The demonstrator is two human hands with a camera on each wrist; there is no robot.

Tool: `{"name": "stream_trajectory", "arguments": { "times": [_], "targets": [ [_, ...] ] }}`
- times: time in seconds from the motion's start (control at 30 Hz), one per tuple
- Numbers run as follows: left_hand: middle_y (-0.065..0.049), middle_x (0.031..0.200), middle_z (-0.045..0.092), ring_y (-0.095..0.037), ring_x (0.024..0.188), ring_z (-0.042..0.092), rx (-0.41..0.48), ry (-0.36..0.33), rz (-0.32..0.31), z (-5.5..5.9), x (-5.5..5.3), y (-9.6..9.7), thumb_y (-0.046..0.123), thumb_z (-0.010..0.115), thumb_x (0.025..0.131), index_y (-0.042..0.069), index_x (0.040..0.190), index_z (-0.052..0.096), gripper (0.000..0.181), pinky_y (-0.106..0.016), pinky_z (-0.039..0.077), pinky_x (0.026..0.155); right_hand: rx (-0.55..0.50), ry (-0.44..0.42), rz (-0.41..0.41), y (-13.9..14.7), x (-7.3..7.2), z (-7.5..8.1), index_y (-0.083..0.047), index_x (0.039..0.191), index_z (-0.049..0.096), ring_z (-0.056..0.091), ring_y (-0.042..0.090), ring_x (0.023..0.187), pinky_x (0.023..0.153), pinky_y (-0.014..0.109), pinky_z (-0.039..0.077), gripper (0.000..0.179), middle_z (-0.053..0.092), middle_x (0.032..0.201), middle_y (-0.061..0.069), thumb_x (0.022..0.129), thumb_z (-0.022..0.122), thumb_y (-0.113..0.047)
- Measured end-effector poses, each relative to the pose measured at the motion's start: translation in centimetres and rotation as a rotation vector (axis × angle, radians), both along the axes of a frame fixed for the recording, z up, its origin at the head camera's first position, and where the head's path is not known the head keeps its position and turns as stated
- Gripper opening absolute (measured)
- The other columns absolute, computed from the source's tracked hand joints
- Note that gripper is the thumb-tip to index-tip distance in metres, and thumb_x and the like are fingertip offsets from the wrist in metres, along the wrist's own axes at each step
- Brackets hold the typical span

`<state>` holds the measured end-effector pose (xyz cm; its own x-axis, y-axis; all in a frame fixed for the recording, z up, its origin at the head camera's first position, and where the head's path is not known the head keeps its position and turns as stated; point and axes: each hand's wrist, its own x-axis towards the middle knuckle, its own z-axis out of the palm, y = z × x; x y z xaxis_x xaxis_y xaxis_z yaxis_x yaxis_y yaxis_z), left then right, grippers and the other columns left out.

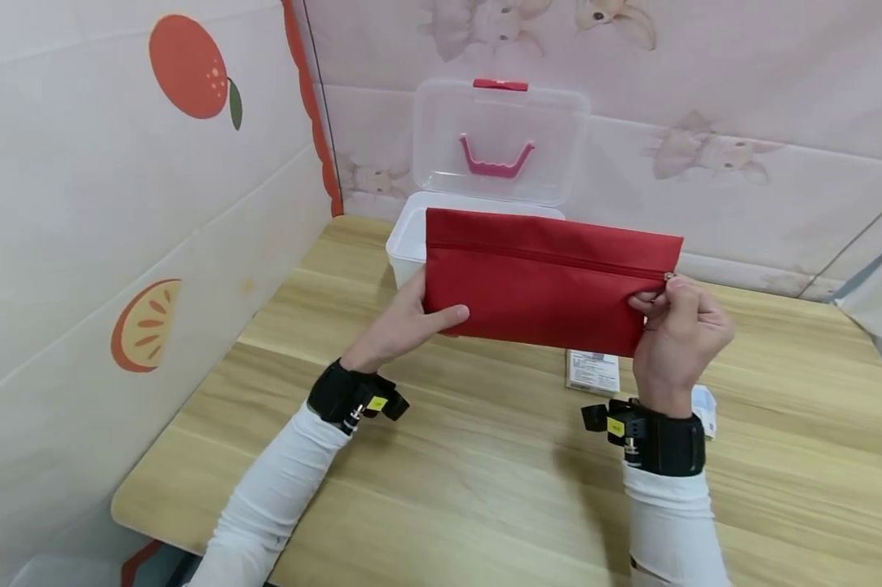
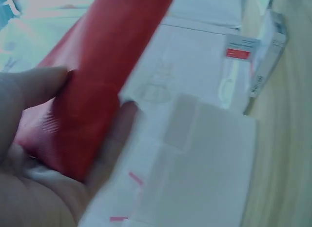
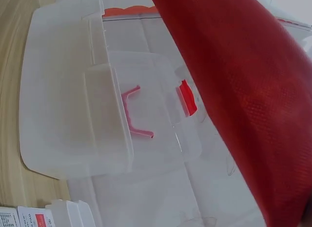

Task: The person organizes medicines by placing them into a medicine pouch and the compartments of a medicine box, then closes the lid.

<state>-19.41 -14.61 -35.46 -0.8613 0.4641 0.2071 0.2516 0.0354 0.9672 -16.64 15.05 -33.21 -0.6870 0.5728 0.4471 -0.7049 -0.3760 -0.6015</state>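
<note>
A flat red zippered pouch (image 1: 536, 302) is held up above the table, its zipper running along the upper part. At its left end my left hand (image 1: 397, 326) grips the lower corner, thumb across the front and fingers behind. The left wrist view shows that end of the pouch (image 2: 102, 90) between thumb and fingers. My right hand (image 1: 681, 334) is at the right end, thumb and finger pinching at the zipper pull (image 1: 668, 277), which sits at that end of the zipper. In the right wrist view the pouch (image 3: 243, 90) hides nearly all of the right hand.
Behind the pouch stands a translucent plastic box (image 1: 406, 232), its lid (image 1: 573, 130) raised against the wall covering. A small printed carton (image 1: 593, 375) lies on the wooden table (image 1: 485, 489) below the pouch. A white and blue item (image 1: 703, 408) is partly hidden by the right wrist.
</note>
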Motion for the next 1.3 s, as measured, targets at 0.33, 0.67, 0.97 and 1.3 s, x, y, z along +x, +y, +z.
{"name": "stream_trajectory", "arguments": {
  "times": [0.33,0.67,0.97,1.3],
  "targets": [
    [-0.011,0.110,0.061,-0.020,0.086,0.065,0.048,0.129,0.179,0.4,-1.2,-2.7,0.009,0.062,0.097,0.002,0.129,0.048,0.035,-0.029,0.056,0.068,0.340,-0.334,0.027,-1.3,-0.5,-0.9,0.010,0.086,0.071,0.066,0.019,0.061,0.057,0.027,0.058,0.028,0.068,0.074,0.012,0.096,0.066,-0.016],
    [-0.006,0.110,0.057,-0.014,0.072,0.061,0.205,0.104,0.263,3.9,-5.0,-7.1,0.006,0.061,0.097,0.010,0.128,0.050,0.033,-0.024,0.052,0.051,0.674,-0.474,0.021,-3.0,-0.7,-1.0,0.002,0.101,0.074,0.069,0.010,0.067,0.056,0.025,0.057,0.026,0.070,0.093,0.003,0.095,0.068,-0.022],
    [-0.007,0.117,0.054,-0.014,0.074,0.062,0.199,0.000,0.372,4.3,-9.8,-10.0,0.008,0.062,0.097,0.011,0.132,0.050,0.038,-0.020,0.052,0.052,0.751,-0.455,-0.026,-4.2,-0.4,-0.2,0.003,0.097,0.074,0.066,0.009,0.064,0.055,0.024,0.056,0.025,0.071,0.092,0.005,0.096,0.064,-0.019],
    [-0.009,0.130,0.052,-0.020,0.098,0.059,-0.217,-0.066,0.378,4.7,-12.4,-9.3,0.014,0.057,0.100,0.010,0.142,0.043,0.044,-0.024,0.055,0.070,0.755,-0.448,-0.045,-4.6,-0.2,0.2,0.003,0.097,0.074,0.065,0.009,0.064,0.054,0.023,0.055,0.024,0.071,0.097,0.015,0.097,0.061,-0.018]
  ]
}}
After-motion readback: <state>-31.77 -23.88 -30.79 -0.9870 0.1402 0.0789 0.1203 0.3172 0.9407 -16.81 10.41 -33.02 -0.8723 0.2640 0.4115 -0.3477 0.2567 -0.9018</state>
